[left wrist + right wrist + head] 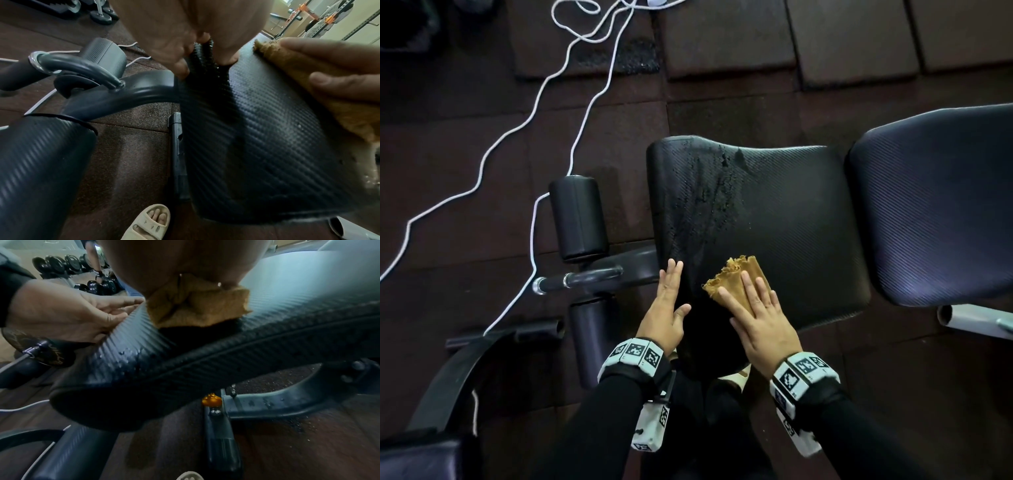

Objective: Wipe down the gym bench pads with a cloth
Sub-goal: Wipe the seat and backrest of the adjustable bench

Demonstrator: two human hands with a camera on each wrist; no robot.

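A black textured seat pad [774,219] of a gym bench fills the middle of the head view, with wet droplets on its far left part. A folded tan cloth [736,277] lies on its near part. My right hand [756,308] presses flat on the cloth with straight fingers; the cloth [197,308] shows bunched under the palm in the right wrist view. My left hand [669,301] rests flat on the pad's left edge, fingers straight. The cloth [320,84] and right fingers also appear in the left wrist view. The back pad [935,205] lies to the right.
Black foam leg rollers [578,219] and a metal frame bar [578,277] stand left of the seat. White cord [524,120] trails over the dark rubber floor tiles. A foot in a pale sandal [148,224] is under the bench. Dumbbells [61,264] sit far behind.
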